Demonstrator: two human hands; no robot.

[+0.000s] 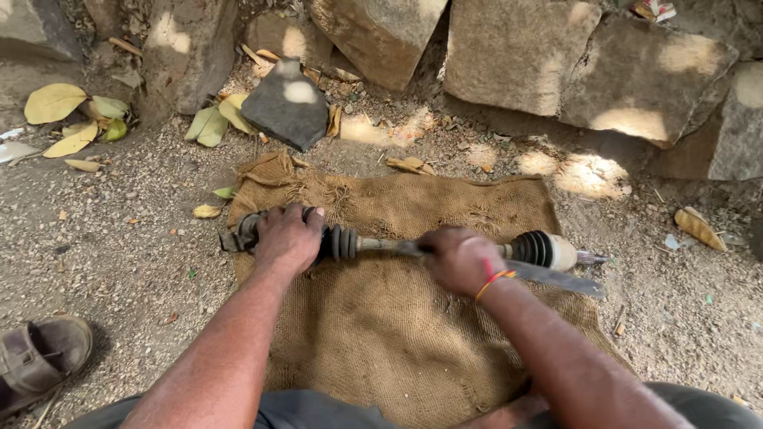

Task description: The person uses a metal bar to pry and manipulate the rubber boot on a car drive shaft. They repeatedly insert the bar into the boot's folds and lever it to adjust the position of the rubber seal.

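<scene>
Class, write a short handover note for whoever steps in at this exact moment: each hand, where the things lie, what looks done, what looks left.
Left hand grips the drive shaft over its left rubber boot.
Right hand is closed around a long flat metal blade, near mid-shaft.
The shaft lies across a burlap sack on gravel ground.
Done: shaft laid and steadied.
Left: both boots, including the right boot, still on; no cut visible.

Outdoor dirt yard — stone blocks (517, 48), leaves (54, 102)

greasy axle shaft (381, 245), lying across burlap
</scene>
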